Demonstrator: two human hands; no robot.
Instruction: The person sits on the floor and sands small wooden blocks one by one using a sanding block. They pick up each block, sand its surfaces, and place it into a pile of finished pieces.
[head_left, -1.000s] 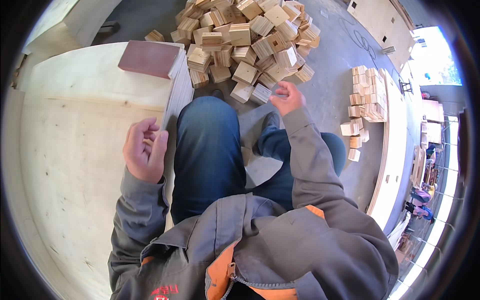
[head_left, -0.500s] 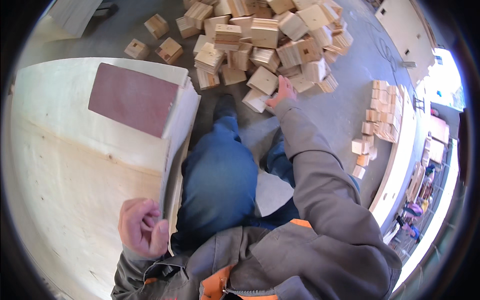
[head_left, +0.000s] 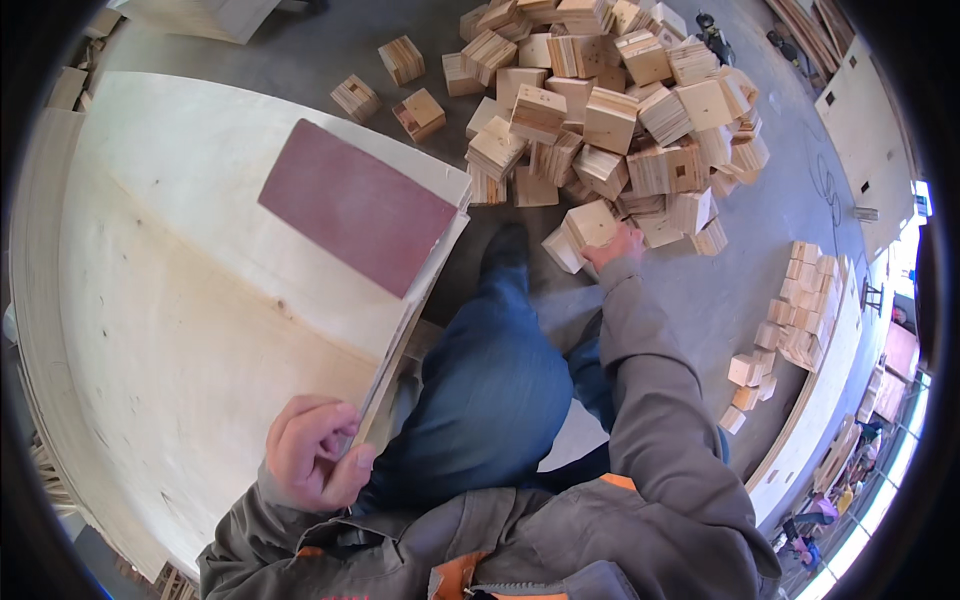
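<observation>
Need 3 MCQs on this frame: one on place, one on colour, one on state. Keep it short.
1. Where is the right hand?
A. on a wooden block at the near edge of the block pile
B. flat on the plywood board
C. on the knee

2. What colour is the sheet lying on the plywood board?
A. bright green
B. reddish brown
C. blue

3. How is the left hand?
A. open, palm up
B. curled, at the board's edge
C. holding a block

Answers:
1. A: the fingers rest on a pale wooden block on the floor, at the foot of the block pile.
2. B: the sheet is a dull red-brown rectangle.
3. B: the fingers are bent at the board's thin edge, with no block in them.
</observation>
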